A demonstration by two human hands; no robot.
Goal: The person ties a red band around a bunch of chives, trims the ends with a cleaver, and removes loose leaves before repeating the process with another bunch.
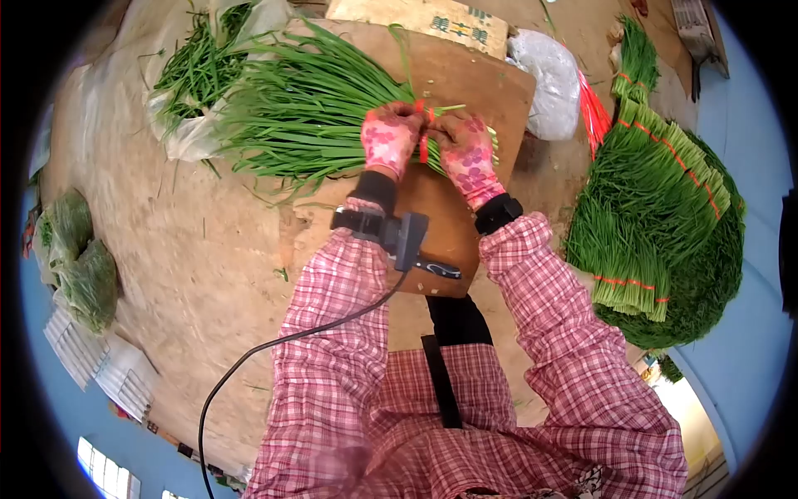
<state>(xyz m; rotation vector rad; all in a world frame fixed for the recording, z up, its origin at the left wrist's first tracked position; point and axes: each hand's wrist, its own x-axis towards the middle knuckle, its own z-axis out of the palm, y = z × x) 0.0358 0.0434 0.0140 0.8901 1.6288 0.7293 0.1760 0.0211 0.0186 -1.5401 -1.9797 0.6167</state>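
Note:
A large bundle of long green stalks (307, 116) lies across a brown board (465, 75), leaves fanned to the left and pale cut ends to the right. A red tie (423, 150) passes round it near the cut ends. My left hand (391, 137), in a pink patterned glove, is closed on the tie on top of the bundle. Beside it, my right hand (465, 150), gloved alike, pinches the tie from the right. The fingers of both hands nearly meet. Below them on the board is a knife with a black handle (438, 269).
Tied green bundles (657, 191) are piled at the right. Red strips (592, 116) lie beside a white plastic bag (544, 83). Loose greens in clear plastic (195, 83) sit at upper left, bagged greens (87, 283) at far left. A cable hangs from my left wrist.

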